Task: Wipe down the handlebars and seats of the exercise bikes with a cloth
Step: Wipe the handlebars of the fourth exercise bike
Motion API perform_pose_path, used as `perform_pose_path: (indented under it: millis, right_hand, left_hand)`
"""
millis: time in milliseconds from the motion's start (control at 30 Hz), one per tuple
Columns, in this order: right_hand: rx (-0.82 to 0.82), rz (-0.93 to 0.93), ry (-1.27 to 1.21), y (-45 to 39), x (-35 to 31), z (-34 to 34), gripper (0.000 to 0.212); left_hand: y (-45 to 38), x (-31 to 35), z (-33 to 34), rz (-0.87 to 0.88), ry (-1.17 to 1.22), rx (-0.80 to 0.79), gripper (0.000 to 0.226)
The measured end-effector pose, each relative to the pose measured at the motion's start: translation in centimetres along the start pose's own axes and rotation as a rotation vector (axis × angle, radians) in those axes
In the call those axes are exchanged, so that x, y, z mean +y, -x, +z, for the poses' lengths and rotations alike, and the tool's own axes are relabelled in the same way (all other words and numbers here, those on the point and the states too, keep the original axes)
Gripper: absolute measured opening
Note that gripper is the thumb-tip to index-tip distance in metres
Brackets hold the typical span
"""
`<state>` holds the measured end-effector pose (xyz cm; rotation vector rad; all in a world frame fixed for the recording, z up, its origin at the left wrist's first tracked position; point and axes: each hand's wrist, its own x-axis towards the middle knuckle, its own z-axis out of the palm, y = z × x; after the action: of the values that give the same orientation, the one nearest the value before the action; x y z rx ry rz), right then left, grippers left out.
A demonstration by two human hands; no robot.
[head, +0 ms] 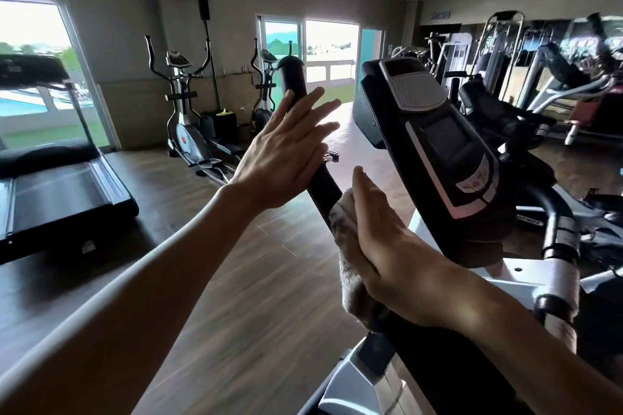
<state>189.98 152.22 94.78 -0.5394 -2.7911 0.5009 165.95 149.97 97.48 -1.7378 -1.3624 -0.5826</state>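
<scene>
A black handlebar (292,77) of the exercise machine rises in the centre of the head view, left of its console (448,141). My left hand (283,152) lies flat against the bar's upper part with straight, spread fingers. Lower on the same bar, my right hand (391,253) presses a grey-white cloth (350,266) against it; its fingers look nearly straight, and the cloth bunches between palm and bar. The machine's right handlebar (559,246), with silver bands, stands at the right. No seat is in view.
A treadmill (64,192) stands at the left. Two elliptical trainers (188,111) line the far wall by the windows. Weight machines (505,77) crowd the right side. Wooden floor (242,280) stretches between them.
</scene>
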Motion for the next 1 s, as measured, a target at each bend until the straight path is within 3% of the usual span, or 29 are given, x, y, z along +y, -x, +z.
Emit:
perform_pose_path:
  millis: [133,200,333,567,633,767,833,933,1000]
  right_hand:
    - [-0.014,0.042,-0.005,-0.4,-0.8,-0.1,0.109]
    - [0.000,0.050,-0.007,-0.3,-0.8,-0.1,0.113]
    - [0.034,0.025,-0.097,-0.6,-0.4,-0.6,0.100]
    - [0.297,-0.068,-0.247,2.6,0.7,-5.9,0.091]
    - [0.326,-0.105,-0.171,4.7,0.8,-6.8,0.086]
    - [0.206,-0.055,0.030,8.1,0.8,-2.2,0.088]
    - [0.281,-0.078,0.134,8.5,1.2,0.5,0.084]
    - [0.383,-0.152,-0.060,8.6,2.3,1.0,0.072]
    - [0.361,-0.187,-0.159,9.2,3.4,0.5,0.067]
  left_hand:
    - [0.1,-0.1,0.0,0.000,-0.002,-0.012,0.038]
    - [0.1,-0.1,-0.1,-0.003,-0.010,-0.017,0.038]
    - [0.0,0.0,-0.5,-0.004,-0.028,-0.043,0.038]
    - [0.0,0.5,-0.7,-0.047,-0.079,-0.083,0.040]
    - [-0.2,0.6,-0.7,-0.061,-0.091,-0.089,0.041]
    - [-0.1,1.0,-0.3,-0.105,-0.093,-0.081,0.035]
    - [0.1,1.8,-0.2,-0.156,-0.072,-0.073,0.034]
    - [0.8,4.2,0.4,-0.264,0.002,-0.092,0.043]
    - [1.6,6.0,0.9,-0.326,0.113,-0.082,0.049]
